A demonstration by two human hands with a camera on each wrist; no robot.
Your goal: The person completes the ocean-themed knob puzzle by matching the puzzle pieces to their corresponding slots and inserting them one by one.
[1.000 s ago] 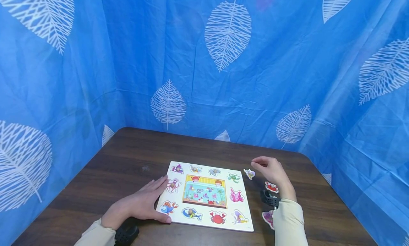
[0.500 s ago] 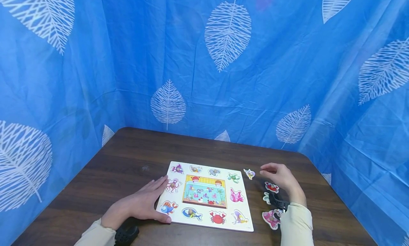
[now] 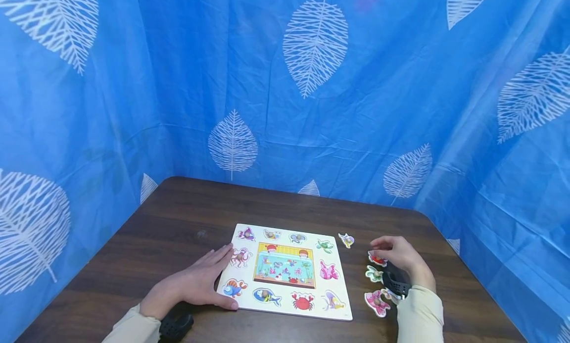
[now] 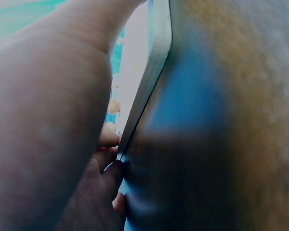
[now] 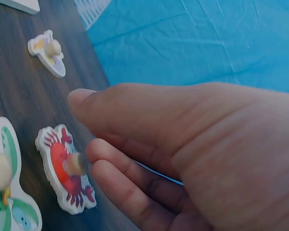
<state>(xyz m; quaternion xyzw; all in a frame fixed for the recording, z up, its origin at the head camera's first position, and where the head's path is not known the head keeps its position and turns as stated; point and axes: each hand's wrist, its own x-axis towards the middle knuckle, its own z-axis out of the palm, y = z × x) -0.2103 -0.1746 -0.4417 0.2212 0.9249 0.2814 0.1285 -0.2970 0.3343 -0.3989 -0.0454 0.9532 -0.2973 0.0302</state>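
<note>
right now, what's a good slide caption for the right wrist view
Right hand close to a knobbed red crab piece on the dark table, a partly cropped green piece alongside.

The head camera looked forward and down across the puzzle board [image 3: 318,286] to the leaf-print curtain [image 3: 276,105]. The left wrist camera peered closely along that board's edge; the right, also near, faced past the right hand [image 5: 197,134] to the knobbed crab piece [image 5: 59,166], which the head view shared.
</note>
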